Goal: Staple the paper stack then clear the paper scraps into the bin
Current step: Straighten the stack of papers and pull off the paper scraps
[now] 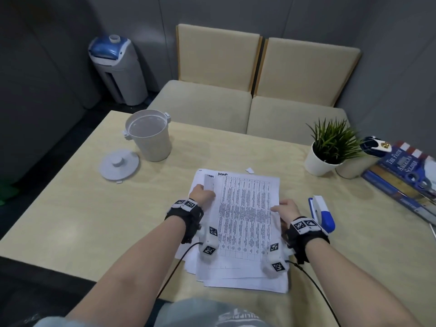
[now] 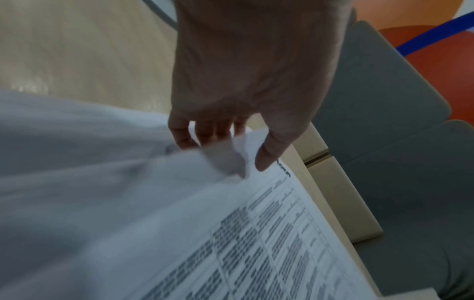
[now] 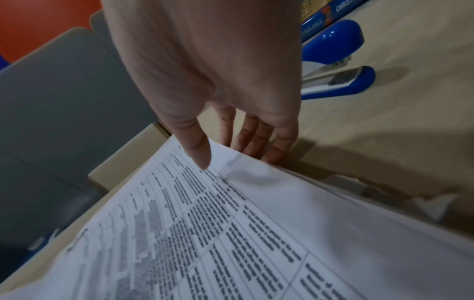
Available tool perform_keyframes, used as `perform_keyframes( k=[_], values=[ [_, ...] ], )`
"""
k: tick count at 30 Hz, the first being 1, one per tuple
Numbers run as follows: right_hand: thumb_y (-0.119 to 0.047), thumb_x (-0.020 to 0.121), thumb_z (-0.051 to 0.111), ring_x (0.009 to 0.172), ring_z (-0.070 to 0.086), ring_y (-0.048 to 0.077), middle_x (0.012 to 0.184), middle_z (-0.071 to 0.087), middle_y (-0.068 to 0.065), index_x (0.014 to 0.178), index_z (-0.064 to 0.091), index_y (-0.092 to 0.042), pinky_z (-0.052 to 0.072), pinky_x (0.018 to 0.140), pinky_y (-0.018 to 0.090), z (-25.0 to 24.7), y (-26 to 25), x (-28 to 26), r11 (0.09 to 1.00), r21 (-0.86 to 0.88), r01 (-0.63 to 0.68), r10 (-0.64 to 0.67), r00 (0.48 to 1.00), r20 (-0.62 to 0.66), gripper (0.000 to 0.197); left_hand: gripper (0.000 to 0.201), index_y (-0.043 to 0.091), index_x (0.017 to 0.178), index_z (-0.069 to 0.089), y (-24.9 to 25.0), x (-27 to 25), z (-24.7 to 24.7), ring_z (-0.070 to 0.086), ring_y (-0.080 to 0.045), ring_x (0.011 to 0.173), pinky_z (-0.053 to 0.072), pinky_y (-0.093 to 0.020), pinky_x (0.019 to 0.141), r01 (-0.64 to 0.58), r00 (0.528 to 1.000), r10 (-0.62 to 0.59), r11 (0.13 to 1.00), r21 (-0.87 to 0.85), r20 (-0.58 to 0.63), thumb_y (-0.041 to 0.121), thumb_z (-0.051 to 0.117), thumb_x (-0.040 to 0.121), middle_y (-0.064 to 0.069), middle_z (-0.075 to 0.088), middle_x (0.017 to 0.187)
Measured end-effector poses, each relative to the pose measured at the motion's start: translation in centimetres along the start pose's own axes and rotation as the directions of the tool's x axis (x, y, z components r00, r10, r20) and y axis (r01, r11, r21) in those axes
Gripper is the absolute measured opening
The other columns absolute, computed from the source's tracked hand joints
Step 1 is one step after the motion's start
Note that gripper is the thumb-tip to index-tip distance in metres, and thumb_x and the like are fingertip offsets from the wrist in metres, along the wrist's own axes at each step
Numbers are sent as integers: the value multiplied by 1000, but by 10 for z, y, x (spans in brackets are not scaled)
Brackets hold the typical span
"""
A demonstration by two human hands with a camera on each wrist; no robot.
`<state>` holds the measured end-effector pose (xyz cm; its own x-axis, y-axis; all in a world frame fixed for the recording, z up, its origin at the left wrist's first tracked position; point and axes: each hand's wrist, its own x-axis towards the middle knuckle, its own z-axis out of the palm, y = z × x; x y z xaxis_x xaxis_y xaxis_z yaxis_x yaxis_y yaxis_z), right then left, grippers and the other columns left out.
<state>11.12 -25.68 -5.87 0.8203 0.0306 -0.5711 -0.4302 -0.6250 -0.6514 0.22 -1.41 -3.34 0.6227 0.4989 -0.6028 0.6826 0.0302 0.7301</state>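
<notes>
The printed paper stack (image 1: 245, 223) lies loosely fanned in front of me on the table. My left hand (image 1: 203, 193) is at its far left corner, where the fingers and thumb pinch a small white paper scrap (image 2: 231, 156) on top of the sheets. My right hand (image 1: 285, 208) holds the stack's right edge (image 3: 256, 182), thumb on top and fingers along the side underneath. The blue and white stapler (image 1: 322, 213) lies just right of that hand, untouched. The white bin (image 1: 148, 135) stands open at the far left. Two loose scraps (image 1: 249, 170) (image 1: 119, 182) lie on the table.
The bin's lid (image 1: 119, 164) lies beside it on the wooden table (image 1: 70, 208). A potted plant (image 1: 330, 147) and stacked books (image 1: 405, 180) fill the far right. Beige seats (image 1: 247, 109) stand behind the table.
</notes>
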Motion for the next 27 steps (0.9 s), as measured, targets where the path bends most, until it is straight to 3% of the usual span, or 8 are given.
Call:
perform_keyframes(
  k=[2, 4, 7, 10, 12, 15, 20, 27],
  values=[
    [-2, 76, 66, 104, 57, 28, 108, 62, 10, 102, 57, -4, 45, 100, 42, 2, 0, -1, 998, 61, 13, -14, 1000, 12, 28, 36, -1, 116, 52, 1, -11, 5, 61, -33, 96, 51, -33, 70, -54, 994, 62, 994, -90, 90, 1, 52, 79, -19, 62, 108],
    [6, 84, 53, 108, 53, 28, 115, 56, 12, 117, 49, -3, 41, 102, 42, 2, -8, -16, 992, 123, -26, 20, 999, 51, 34, 44, 5, 125, 45, 5, -27, 11, 58, -28, 100, 50, -25, 67, -107, 979, 136, 978, -179, 154, -6, 52, 82, -14, 58, 114],
    [6, 87, 49, 127, 44, 34, 139, 46, 16, 134, 36, -2, 34, 109, 47, 4, -8, -18, 966, 251, -66, 38, 993, 115, 50, 49, 13, 127, 46, 13, -48, 26, 62, -27, 102, 56, -37, 77, -247, 960, 269, 946, -210, 81, 1, 51, 80, -7, 61, 118],
    [-5, 81, 64, 139, 28, 31, 150, 31, 9, 143, 28, -8, 22, 113, 50, -1, -4, -22, 919, 383, -95, 42, 989, 144, 72, 43, 14, 118, 55, 29, -62, 36, 64, -20, 80, 53, -29, 65, -357, 914, 400, 873, -334, 69, 1, 46, 78, -6, 66, 95],
    [-10, 68, 75, 139, 33, 30, 149, 38, 9, 134, 43, -6, 22, 116, 49, -7, 1, -21, 883, 456, -110, 13, 978, 210, 73, 36, 14, 109, 58, 39, -62, 35, 59, -15, 64, 48, -24, 56, -351, 913, 403, 858, -376, 66, 1, 46, 78, -3, 63, 79],
    [3, 72, 69, 124, 52, 35, 134, 56, 19, 116, 60, -1, 34, 111, 49, -13, 5, -22, 831, 532, -165, 0, 955, 297, 45, 31, 17, 105, 58, 38, -48, 30, 64, -31, 86, 53, -42, 74, -287, 947, 318, 905, -312, 52, 14, 49, 76, -12, 67, 100],
    [15, 88, 47, 129, 45, 35, 141, 47, 20, 137, 39, 4, 35, 104, 40, -11, -1, -33, 889, 449, -89, 20, 987, 158, 51, 53, 8, 134, 38, 11, -21, 15, 34, -38, 129, 34, -43, 105, 85, 981, -26, 949, 303, -194, 30, 49, 88, -19, 32, 141],
    [2, 85, 55, 138, 36, 31, 151, 38, 11, 144, 35, -10, 27, 114, 52, 12, 9, -12, 930, 359, -76, 41, 994, 104, 63, 73, 6, 137, 27, 8, -15, 6, 42, -38, 124, 40, -47, 103, 265, 954, -198, 908, 326, -224, 37, 54, 77, -17, 32, 139]
  ],
)
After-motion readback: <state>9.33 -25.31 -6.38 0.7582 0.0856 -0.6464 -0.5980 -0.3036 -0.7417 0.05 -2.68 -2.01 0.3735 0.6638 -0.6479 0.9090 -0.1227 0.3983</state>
